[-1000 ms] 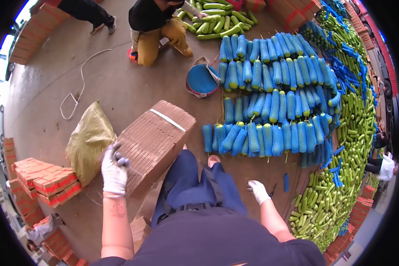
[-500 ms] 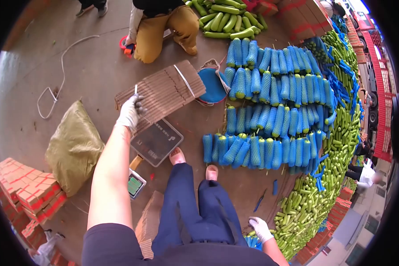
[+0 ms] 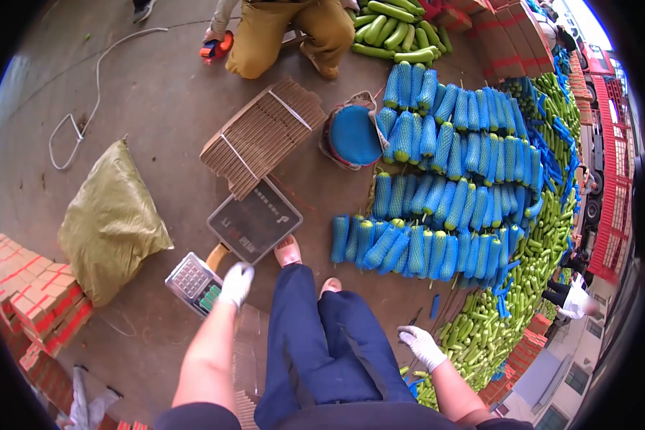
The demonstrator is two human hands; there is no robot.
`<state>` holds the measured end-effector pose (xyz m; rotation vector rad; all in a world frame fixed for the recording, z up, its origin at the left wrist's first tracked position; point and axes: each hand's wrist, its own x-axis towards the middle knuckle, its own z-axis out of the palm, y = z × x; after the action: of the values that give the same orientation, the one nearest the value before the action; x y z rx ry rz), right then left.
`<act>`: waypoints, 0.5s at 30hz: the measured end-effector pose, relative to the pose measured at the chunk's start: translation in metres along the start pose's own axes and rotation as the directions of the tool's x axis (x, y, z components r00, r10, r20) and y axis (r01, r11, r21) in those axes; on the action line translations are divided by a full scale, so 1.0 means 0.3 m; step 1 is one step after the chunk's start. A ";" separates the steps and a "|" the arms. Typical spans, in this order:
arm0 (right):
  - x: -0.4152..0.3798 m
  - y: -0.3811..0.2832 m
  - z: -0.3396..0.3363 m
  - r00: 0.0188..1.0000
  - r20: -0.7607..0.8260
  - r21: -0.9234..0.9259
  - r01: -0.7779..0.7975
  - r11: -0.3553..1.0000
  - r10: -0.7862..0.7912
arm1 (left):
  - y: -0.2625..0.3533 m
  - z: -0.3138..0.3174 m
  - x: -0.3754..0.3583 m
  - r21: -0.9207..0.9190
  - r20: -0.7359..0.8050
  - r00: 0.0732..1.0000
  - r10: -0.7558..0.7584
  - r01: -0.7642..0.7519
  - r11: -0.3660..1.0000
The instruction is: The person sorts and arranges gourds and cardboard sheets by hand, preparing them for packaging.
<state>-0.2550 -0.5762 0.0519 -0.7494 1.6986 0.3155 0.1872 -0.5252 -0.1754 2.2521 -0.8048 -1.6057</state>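
Note:
My left hand (image 3: 236, 283), in a white glove, hovers beside the digital scale (image 3: 192, 279) and its tan post (image 3: 217, 256). Its fingers are blurred, and I cannot make out whether they touch anything. In front of it lies the scale's dark platform (image 3: 254, 221). The strapped bundle of flat cardboard (image 3: 265, 136) rests on the floor at the platform's far edge, apart from both hands. My right hand (image 3: 421, 347), gloved too, hangs empty by my right leg with loosely bent fingers, near the pile of green gourds (image 3: 473, 337).
Rows of gourds in blue netting (image 3: 437, 190) lie ahead to the right, beside a blue-topped round stool (image 3: 356, 135). A person (image 3: 287, 36) kneels ahead holding an orange-red tool (image 3: 217, 49). Left are a tan sack (image 3: 115, 222) and stacked cartons (image 3: 39, 294).
My left hand has let go of the cardboard bundle and drawn back towards me, to the scale. The bundle now lies flat on the floor. My right hand has barely moved.

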 end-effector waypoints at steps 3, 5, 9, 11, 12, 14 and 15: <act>0.088 -0.116 0.010 0.990 0.062 -0.300 0.142 0.944 -0.129 | -0.175 0.089 -0.157 -0.005 0.033 0.993 -0.115 0.116 0.993; 0.133 -0.208 0.024 0.990 0.081 -0.298 0.136 0.945 -0.116 | -0.236 0.111 -0.234 -0.061 0.022 0.990 -0.140 0.141 0.988; 0.198 -0.330 0.030 0.978 0.119 -0.297 0.197 0.934 -0.169 | -0.288 0.095 -0.343 -0.172 -0.074 0.969 -0.235 0.220 0.960; 0.213 -0.374 0.026 0.977 0.128 -0.249 0.196 0.948 -0.169 | -0.327 0.100 -0.380 -0.173 -0.078 0.963 -0.257 0.241 0.955; 0.231 -0.390 0.016 0.967 0.163 -0.282 0.236 0.930 -0.196 | -0.334 0.105 -0.397 -0.265 -0.096 0.954 -0.286 0.252 0.931; 0.277 -0.432 -0.006 0.950 0.202 -0.367 0.300 0.881 -0.239 | -0.344 0.127 -0.418 -0.376 -0.113 0.941 -0.319 0.257 0.890; 0.311 -0.452 -0.014 0.930 0.198 -0.416 0.366 0.833 -0.309 | -0.346 0.143 -0.430 -0.377 -0.111 0.942 -0.316 0.255 0.891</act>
<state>-0.1823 -0.7099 -0.0105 -1.3281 1.3516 0.5009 0.1466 -0.3624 -0.1420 2.2672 -0.1187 -1.4991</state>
